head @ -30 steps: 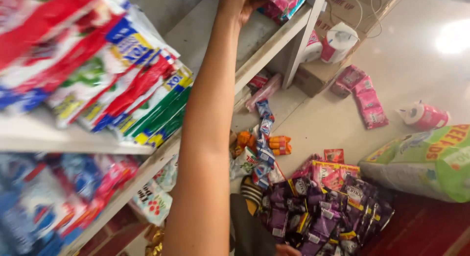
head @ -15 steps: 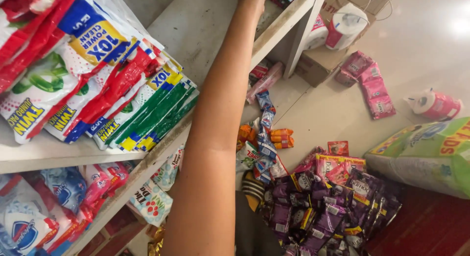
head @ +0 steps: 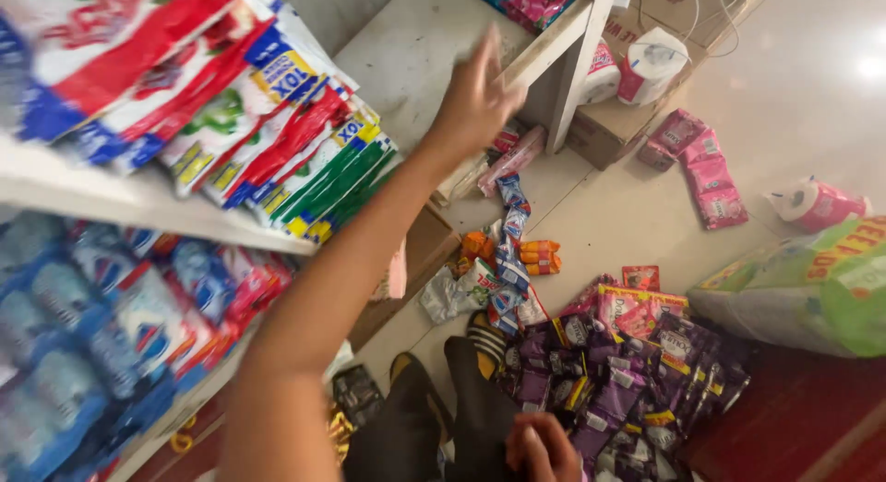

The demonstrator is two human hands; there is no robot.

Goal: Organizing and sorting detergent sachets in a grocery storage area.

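My left hand (head: pixel 475 99) reaches out over the bare white shelf board (head: pixel 415 58), fingers spread and holding nothing. Blue and pink packets (head: pixel 535 0) lie at the shelf's far end, beyond the fingertips. My right hand (head: pixel 544 447) is low at the bottom edge, fingers curled, by my dark trouser leg (head: pixel 461 408) and touching the pile of purple sachet strips (head: pixel 609 371) on the floor. Whether it grips anything is hidden.
Red, blue and green detergent packets (head: pixel 268 122) are stacked on the shelf at left, with blue pouches (head: pixel 83 325) on the shelf below. On the floor lie orange snack packs (head: pixel 535 253), pink packets (head: pixel 706 168), tissue rolls (head: pixel 651 62), a cardboard box (head: pixel 609 122) and a green sack (head: pixel 812 284).
My left hand has drawn back from the far packets on the shelf and now hovers open over the bare board. My right hand has come into view at the bottom.
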